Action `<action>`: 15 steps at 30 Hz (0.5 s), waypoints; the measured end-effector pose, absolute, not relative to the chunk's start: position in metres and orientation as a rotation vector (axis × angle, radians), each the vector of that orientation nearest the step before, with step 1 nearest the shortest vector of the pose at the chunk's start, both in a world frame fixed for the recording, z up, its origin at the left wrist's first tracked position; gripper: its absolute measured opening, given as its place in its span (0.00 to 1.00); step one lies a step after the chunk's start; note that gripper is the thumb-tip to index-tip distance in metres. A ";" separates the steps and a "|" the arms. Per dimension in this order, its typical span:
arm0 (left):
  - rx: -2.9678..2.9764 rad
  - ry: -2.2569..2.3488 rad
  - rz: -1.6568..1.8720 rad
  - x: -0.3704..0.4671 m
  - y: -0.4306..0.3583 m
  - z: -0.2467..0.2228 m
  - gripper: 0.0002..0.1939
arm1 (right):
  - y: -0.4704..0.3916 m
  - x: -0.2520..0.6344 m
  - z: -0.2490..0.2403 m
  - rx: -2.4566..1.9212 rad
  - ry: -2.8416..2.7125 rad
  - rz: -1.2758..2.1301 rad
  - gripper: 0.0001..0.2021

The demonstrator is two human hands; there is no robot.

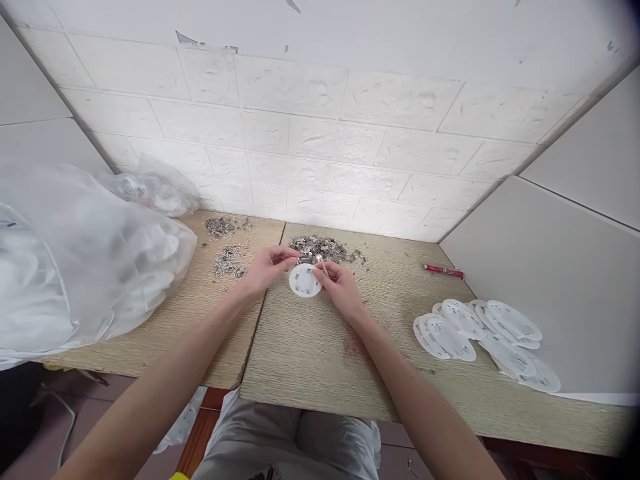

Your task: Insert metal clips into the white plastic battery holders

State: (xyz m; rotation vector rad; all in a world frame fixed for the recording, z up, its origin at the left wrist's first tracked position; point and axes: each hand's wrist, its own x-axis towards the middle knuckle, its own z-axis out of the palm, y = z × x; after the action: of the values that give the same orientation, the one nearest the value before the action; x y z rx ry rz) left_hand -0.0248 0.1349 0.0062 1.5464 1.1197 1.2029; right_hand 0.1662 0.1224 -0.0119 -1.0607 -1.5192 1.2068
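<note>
My right hand (341, 287) grips a thin white plastic disc (306, 287) by its right edge, thumb on top. Small metal pieces sit in slots on the disc's face. At the disc's upper left, my left hand (271, 268) is closed in a pinch; whatever is between its fingertips is too small to make out. Just behind both hands lies a dark heap of small metal pieces (325, 248). Left of my left hand are a pile of small shiny metal parts (230, 261) and another small metal pile (220, 227).
Several similar white discs (465, 319) lie in overlapping stacks on the right of the wooden table (305, 360). A red pen-like tool (443, 271) rests near the right partition. A large clear plastic bag (110, 253) of white parts fills the left, with a smaller bag (155, 190) behind.
</note>
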 end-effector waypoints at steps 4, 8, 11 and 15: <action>1.543 1.094 1.194 -0.021 0.133 0.008 0.16 | 0.123 0.166 -0.012 -1.072 -1.504 1.262 0.18; 1.580 1.085 1.165 -0.018 0.131 0.009 0.16 | 0.123 0.166 -0.012 -1.053 -1.486 1.296 0.18; 1.580 1.072 1.159 -0.017 0.130 0.008 0.15 | 0.123 0.166 -0.013 -1.043 -1.484 1.300 0.17; 1.588 1.098 1.125 -0.015 0.130 0.005 0.14 | 0.123 0.167 -0.012 -1.057 -1.516 1.264 0.18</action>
State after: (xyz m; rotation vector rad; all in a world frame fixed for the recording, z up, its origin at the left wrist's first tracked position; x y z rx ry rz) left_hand -0.0151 0.1298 0.0055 1.5876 1.0978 1.1248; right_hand 0.1666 0.1227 -0.0122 -1.0573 -1.5165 1.2645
